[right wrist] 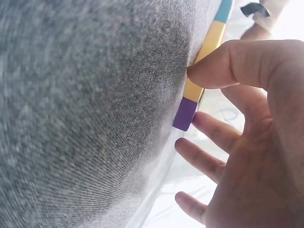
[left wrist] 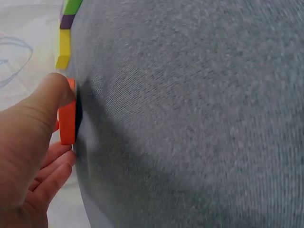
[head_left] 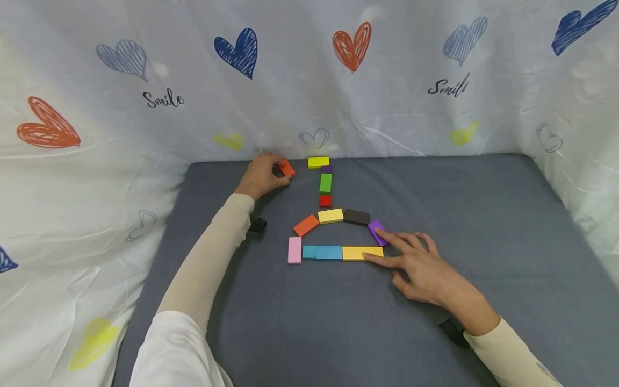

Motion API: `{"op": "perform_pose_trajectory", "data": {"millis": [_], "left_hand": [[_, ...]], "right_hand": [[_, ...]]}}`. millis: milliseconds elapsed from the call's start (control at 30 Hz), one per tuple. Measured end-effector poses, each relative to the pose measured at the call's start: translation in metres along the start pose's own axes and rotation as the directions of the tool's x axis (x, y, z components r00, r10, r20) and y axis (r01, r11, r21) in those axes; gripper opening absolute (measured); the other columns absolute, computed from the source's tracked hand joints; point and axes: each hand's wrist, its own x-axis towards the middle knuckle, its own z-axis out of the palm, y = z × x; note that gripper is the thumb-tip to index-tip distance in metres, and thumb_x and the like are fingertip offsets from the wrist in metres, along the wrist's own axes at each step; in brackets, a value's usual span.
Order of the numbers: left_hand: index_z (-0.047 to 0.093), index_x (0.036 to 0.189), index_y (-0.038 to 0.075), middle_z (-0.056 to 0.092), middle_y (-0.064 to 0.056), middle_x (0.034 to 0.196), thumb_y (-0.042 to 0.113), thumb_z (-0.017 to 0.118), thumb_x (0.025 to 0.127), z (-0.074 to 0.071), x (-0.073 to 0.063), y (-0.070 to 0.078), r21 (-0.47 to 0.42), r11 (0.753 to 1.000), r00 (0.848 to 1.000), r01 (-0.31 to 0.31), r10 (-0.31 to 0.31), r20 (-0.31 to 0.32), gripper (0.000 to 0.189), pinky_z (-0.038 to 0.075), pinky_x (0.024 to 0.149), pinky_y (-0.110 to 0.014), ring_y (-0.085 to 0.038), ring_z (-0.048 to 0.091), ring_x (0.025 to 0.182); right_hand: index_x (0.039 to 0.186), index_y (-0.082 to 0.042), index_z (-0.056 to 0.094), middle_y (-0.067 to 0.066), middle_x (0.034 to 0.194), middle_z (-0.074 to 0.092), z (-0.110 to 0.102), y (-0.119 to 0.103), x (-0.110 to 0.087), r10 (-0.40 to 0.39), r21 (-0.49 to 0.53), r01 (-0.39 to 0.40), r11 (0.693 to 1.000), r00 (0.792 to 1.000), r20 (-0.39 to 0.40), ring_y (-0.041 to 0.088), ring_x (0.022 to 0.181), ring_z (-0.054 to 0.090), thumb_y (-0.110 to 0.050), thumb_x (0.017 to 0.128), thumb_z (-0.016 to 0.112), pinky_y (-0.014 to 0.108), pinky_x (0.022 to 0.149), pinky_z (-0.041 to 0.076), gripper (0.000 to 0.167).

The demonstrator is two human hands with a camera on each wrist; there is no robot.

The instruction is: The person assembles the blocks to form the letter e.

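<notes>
My left hand [head_left: 263, 175] pinches an orange block [head_left: 287, 168] near the far edge of the cloth; in the left wrist view the thumb lies across that block [left wrist: 68, 116]. To its right is a column of a yellow [head_left: 318, 162], purple, green [head_left: 325, 183] and red block [head_left: 325, 201]. My right hand [head_left: 418, 266] has its fingers spread, with fingertips touching a purple block [head_left: 375, 228] and a long yellow block [head_left: 355, 253]. These join blue [head_left: 329, 253], teal, pink [head_left: 294, 251], orange [head_left: 306, 226], pale yellow [head_left: 331, 216] and black blocks [head_left: 356, 217] in a half-ring outline.
Grey cloth [head_left: 300, 322] covers the table. Behind it and at the sides hangs a white sheet [head_left: 290, 97] printed with hearts and "Smile". Black straps show at both wrists.
</notes>
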Motion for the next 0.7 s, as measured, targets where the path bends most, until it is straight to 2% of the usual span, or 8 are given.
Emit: {"op": "perform_pose_trajectory", "data": {"millis": [133, 267, 433, 567, 700], "left_hand": [[0.07, 0.128, 0.006, 0.067, -0.012, 0.124, 0.024, 0.082, 0.09, -0.007, -0.005, -0.008, -0.051, 0.999, 0.999, -0.013, 0.011, -0.043, 0.044, 0.05, 0.102, -0.046, -0.03, 0.058, 0.112], [0.065, 0.138, 0.006, 0.066, -0.013, 0.129, 0.027, 0.083, 0.089, -0.017, -0.012, -0.011, -0.094, 0.995, 0.997, -0.025, 0.018, -0.073, 0.056, 0.051, 0.102, -0.047, -0.032, 0.061, 0.116], [0.066, 0.139, 0.002, 0.064, -0.017, 0.125, 0.032, 0.082, 0.089, -0.029, -0.028, -0.011, -0.09, 0.995, 0.994, -0.044, 0.035, -0.1, 0.06, 0.051, 0.099, -0.049, -0.037, 0.061, 0.114], [0.067, 0.136, 0.005, 0.06, -0.017, 0.123, 0.036, 0.082, 0.088, -0.033, -0.047, -0.004, -0.093, 0.994, 0.993, -0.064, 0.053, -0.108, 0.06, 0.052, 0.096, -0.049, -0.037, 0.06, 0.113], [0.065, 0.137, 0.008, 0.06, -0.015, 0.125, 0.038, 0.083, 0.087, -0.036, -0.068, 0.015, -0.095, 0.991, 0.99, -0.092, 0.081, -0.117, 0.061, 0.054, 0.095, -0.048, -0.032, 0.06, 0.112]], "right_hand": [[0.153, -0.049, 0.052, 0.004, 0.174, 0.027, -0.001, -0.001, 0.0, -0.002, 0.002, 0.002, 1.0, 1.0, 0.001, 0.036, 0.149, 0.034, -0.016, 0.095, 0.069, 0.072, 0.116, 0.015, 0.069], [0.153, -0.048, 0.053, 0.005, 0.174, 0.027, -0.001, -0.001, -0.002, -0.006, -0.001, 0.006, 1.0, 1.0, -0.008, 0.037, 0.149, 0.034, -0.016, 0.095, 0.069, 0.072, 0.116, 0.015, 0.068], [0.152, -0.048, 0.054, 0.004, 0.174, 0.027, -0.001, -0.001, -0.002, -0.014, 0.0, 0.014, 1.0, 1.0, -0.02, 0.037, 0.149, 0.035, -0.017, 0.094, 0.07, 0.071, 0.116, 0.015, 0.067], [0.151, -0.048, 0.055, 0.004, 0.174, 0.028, 0.0, 0.0, -0.001, -0.023, -0.004, 0.023, 1.0, 0.999, -0.03, 0.036, 0.148, 0.035, -0.018, 0.094, 0.071, 0.071, 0.115, 0.015, 0.067], [0.152, -0.047, 0.055, 0.005, 0.174, 0.028, 0.0, 0.001, -0.002, -0.035, 0.007, 0.035, 0.999, 0.999, -0.036, 0.037, 0.148, 0.035, -0.016, 0.094, 0.07, 0.072, 0.115, 0.015, 0.067]]}}
